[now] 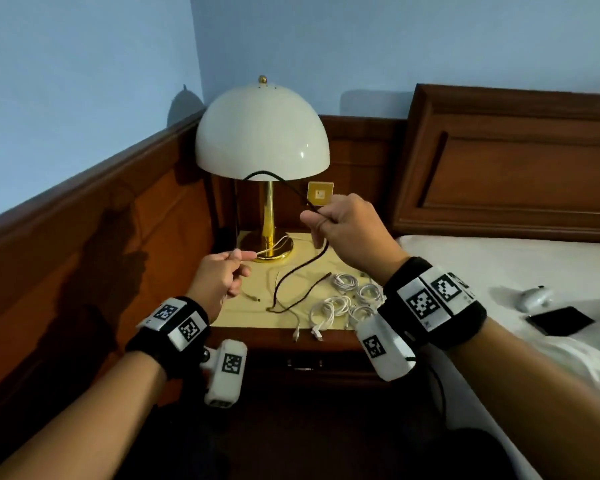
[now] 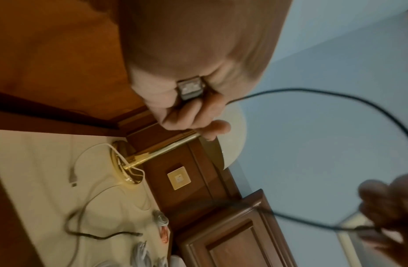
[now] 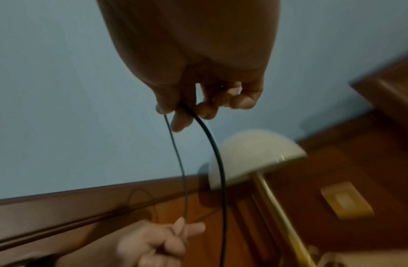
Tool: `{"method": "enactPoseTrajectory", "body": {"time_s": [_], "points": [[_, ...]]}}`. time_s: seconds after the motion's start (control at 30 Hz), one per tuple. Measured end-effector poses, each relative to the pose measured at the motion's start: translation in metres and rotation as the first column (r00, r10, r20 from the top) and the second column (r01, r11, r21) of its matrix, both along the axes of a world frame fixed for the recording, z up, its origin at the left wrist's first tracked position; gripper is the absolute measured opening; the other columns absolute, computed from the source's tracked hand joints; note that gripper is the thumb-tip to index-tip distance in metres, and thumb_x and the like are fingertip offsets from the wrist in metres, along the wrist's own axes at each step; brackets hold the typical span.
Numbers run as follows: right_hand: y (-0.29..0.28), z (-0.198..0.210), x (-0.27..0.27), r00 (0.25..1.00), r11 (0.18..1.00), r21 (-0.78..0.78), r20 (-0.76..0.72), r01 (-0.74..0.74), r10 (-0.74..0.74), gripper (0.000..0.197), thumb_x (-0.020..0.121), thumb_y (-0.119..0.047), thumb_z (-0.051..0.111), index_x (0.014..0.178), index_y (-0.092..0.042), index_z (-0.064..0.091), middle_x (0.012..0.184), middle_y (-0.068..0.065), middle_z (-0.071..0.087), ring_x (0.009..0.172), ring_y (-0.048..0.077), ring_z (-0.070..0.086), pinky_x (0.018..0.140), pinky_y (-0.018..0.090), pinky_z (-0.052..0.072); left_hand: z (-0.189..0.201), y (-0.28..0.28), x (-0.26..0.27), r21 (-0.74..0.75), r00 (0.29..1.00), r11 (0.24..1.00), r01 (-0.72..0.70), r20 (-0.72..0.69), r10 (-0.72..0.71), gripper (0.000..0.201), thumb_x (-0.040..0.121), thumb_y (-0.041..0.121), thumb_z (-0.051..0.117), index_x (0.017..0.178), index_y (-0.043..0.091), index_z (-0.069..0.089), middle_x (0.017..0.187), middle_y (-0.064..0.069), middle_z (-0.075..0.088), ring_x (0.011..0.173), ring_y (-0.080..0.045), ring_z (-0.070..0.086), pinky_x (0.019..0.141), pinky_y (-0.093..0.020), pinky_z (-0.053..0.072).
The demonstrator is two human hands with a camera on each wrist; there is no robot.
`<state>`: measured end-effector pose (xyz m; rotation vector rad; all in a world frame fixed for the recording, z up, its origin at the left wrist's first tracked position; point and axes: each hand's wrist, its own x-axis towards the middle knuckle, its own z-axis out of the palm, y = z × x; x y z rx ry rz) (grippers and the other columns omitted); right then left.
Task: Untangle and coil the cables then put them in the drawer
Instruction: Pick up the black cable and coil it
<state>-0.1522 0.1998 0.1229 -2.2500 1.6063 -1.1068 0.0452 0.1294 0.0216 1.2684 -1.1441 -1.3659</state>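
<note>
Above the nightstand [image 1: 284,317], both raised hands pinch the black cable [image 1: 293,271]: left hand [image 1: 219,277] low, right hand [image 1: 343,223] higher.

Black cable [image 1: 300,278]; white coiled cables [image 1: 343,299]; cream-domed brass lamp [image 1: 262,136]

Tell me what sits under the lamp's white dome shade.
Under the lamp shade stand the brass stem and round base, with a white cable lying across the base. A black cable loop crosses the shade's rim. The bulb is hidden.
</note>
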Motion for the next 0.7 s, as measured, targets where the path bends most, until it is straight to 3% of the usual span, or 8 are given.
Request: {"method": "enactPoseTrajectory", "body": {"time_s": [0.1,0.2,0.3,0.43,0.5,0.57,0.63,0.7], "points": [[0.0,-0.046,0.0,0.968,0.955,0.296,0.25,-0.04,-0.037,0.049,0.099,-0.031,0.05,0.055,-0.01,0.056,0.056,0.004,0.051,0.051,0.014,0.048,0.058,0.021,0.042,-0.015,0.004,0.004,0.109,1.0,0.994,0.024,0.017,-0.026,0.029,0.102,0.023,0.043,0.096,0.006,0.065,0.057,0.003,0.04,0.036,-0.004,0.025,0.038,-0.018,0.02],[0.005,-0.1,-0.002,0.815,0.857,0.489,0.557,-0.165,-0.161,0.045,0.101,-0.028,0.046,0.06,-0.01,0.051,0.045,0.002,0.038,0.041,0.019,0.039,0.045,0.026,0.037,-0.028,0.01,0.011,0.112,0.996,0.992,-0.055,-0.069,0.063,0.032,0.101,0.029,0.044,0.087,0.009,0.065,0.044,0.01,0.033,0.034,-0.003,0.023,0.037,-0.018,0.017],[0.022,-0.144,-0.003,0.738,0.802,0.586,0.593,-0.12,-0.322,0.03,0.102,-0.026,0.043,0.074,-0.015,0.05,0.05,-0.003,0.034,0.037,0.009,0.029,0.038,0.019,0.025,-0.034,0.017,0.021,0.152,0.947,0.971,-0.183,-0.239,0.215,0.035,0.1,0.031,0.043,0.072,0.016,0.057,0.036,0.011,0.03,0.029,-0.002,0.022,0.033,-0.016,0.016],[0.054,-0.19,-0.01,0.646,0.771,0.637,0.581,0.019,-0.495,0.019,0.098,-0.017,0.05,0.079,-0.016,0.048,0.057,-0.002,0.041,0.041,0.005,0.036,0.037,0.019,0.027,-0.05,0.032,0.035,0.214,0.834,0.953,-0.217,-0.466,0.294,0.051,0.1,0.029,0.036,0.054,0.021,0.057,0.035,0.011,0.029,0.027,-0.003,0.021,0.035,-0.016,0.014],[0.071,-0.21,-0.014,0.704,0.746,0.659,0.482,0.101,-0.521,0.02,0.093,-0.013,0.058,0.074,-0.012,0.056,0.059,-0.001,0.048,0.049,0.007,0.041,0.043,0.019,0.032,-0.062,0.044,0.035,0.191,0.811,0.952,-0.241,-0.499,0.306,0.053,0.101,0.027,0.033,0.056,0.021,0.059,0.036,0.011,0.03,0.028,-0.003,0.024,0.035,-0.016,0.018],[0.087,-0.223,-0.012,0.79,0.711,0.695,0.376,0.105,-0.484,0.02,0.09,-0.011,0.063,0.07,-0.009,0.065,0.06,0.001,0.055,0.052,0.008,0.046,0.05,0.021,0.036,-0.072,0.062,0.024,0.112,0.843,0.946,-0.305,-0.431,0.323,0.038,0.103,0.025,0.035,0.073,0.017,0.057,0.043,0.011,0.035,0.035,-0.004,0.029,0.036,-0.016,0.022],[0.099,-0.224,-0.008,0.855,0.697,0.717,0.344,0.028,-0.388,0.022,0.09,-0.013,0.062,0.07,-0.007,0.069,0.057,0.003,0.054,0.049,0.007,0.044,0.051,0.022,0.036,-0.082,0.083,0.008,-0.023,0.923,0.956,-0.292,-0.27,0.276,0.03,0.102,0.023,0.04,0.083,0.012,0.061,0.053,0.007,0.037,0.044,-0.005,0.03,0.041,-0.016,0.024],[0.106,-0.216,-0.005,0.887,0.687,0.724,0.357,-0.064,-0.293,0.024,0.093,-0.012,0.058,0.074,-0.003,0.069,0.053,0.003,0.048,0.043,0.005,0.039,0.047,0.019,0.032,-0.097,0.101,-0.008,-0.126,0.987,0.979,-0.157,-0.036,0.154,0.028,0.101,0.021,0.044,0.088,0.01,0.066,0.059,0.004,0.036,0.049,-0.005,0.031,0.045,-0.018,0.025]]}}
